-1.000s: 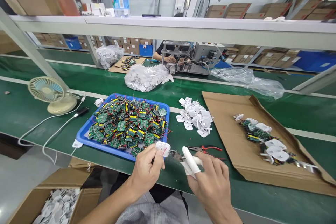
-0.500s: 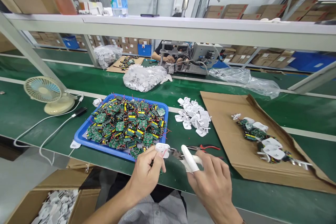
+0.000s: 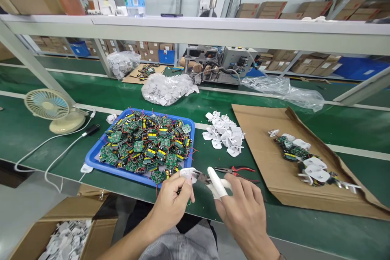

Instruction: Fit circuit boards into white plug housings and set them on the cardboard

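My left hand [image 3: 174, 201] pinches a white plastic plug cover [image 3: 188, 174] with a red wire at its face. Below those fingers a bit of green circuit board shows, mostly hidden. My right hand [image 3: 243, 211], white covers on its thumb and a finger, is closed around pliers [image 3: 202, 177] whose jaws reach the edge of the plug cover. Whether the jaws bite on the wire is too small to tell. Left of the hands, a blue tray [image 3: 91, 158] is heaped with wired circuit boards [image 3: 150, 152]. A second pair of pliers with red handles [image 3: 240, 168] lies just beyond my right hand.
A pile of white plug covers [image 3: 224, 132] lies behind the hands. At right, a cardboard sheet [image 3: 258, 146] carries several assembled pieces. A fan [image 3: 50, 107] stands left, a bag of white parts [image 3: 166, 89] farther back. Someone's hands [image 3: 198, 68] work at a machine beyond the shelf [image 3: 195, 32].
Both hands stay close together over the table edge. The right hand and its pliers have shifted slightly left; the left fingers have curled a little more around the plug cover. The view has moved slightly.
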